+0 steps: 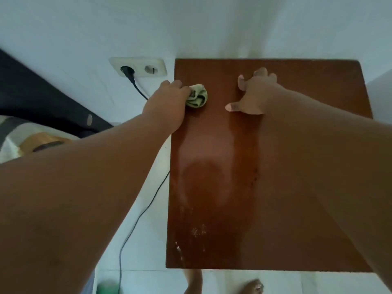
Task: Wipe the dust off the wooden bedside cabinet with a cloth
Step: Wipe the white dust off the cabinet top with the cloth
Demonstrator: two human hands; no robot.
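White wall (212,28) fills the upper part of the head view, and against it we see the wooden bedside cabinet (214,187) from above. Its top is a reddish-brown rectangle, glossy, with a pale sheen across the middle. Near its front left corner we make out pale specks (198,231), and small dark marks run beside the right forearm. Whether these are dust or wear we cannot tell.

The cloth (197,98) is a small pale green rag, bunched into a crumpled ball. It sits on the cabinet top near the back left corner, just inside the left edge. The left hand (169,96) grips it from the left, closed on the bundle, though we cannot see the fingertips themselves. The right hand (255,92) lies flat on the top further right, apart from the cloth. Its fingers (241,81) are straight and spread, and its thumb (231,107) stretches left toward the cloth without touching it.

Left of the cabinet we see a white double socket (137,66) on the wall with a black plug (127,71) in its left outlet. A black cable (139,90) drops from the plug and runs down past the cabinet's left side. At far left are a dark headboard (42,98) and patterned bedding (12,134). Below the cabinet's front edge we see bare feet (252,286) and a blurred green object (108,288).
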